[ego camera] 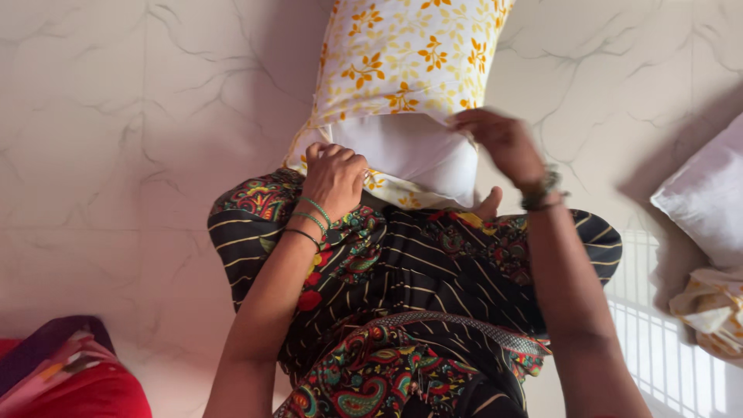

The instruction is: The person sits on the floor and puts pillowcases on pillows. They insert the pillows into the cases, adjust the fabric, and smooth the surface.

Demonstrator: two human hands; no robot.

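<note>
A white pillow (414, 155) stands on end in front of my lap, partly inside a white pillowcase with orange and yellow flowers (402, 58). My left hand (334, 176) is closed on the case's open edge at the lower left of the pillow. Up at the right, my right hand (499, 139) pinches the case's edge against the pillow's side. Both wrists wear bangles. The pillow's lower end rests against my black striped, paisley-patterned garment (402, 279).
White marble-look floor tiles (116, 139) lie all around. A second white pillow (708, 193) and a crumpled floral case (716, 310) lie at the right edge. Red and patterned cloth (66, 379) sits at the bottom left. Window light stripes the floor (658, 340) at the lower right.
</note>
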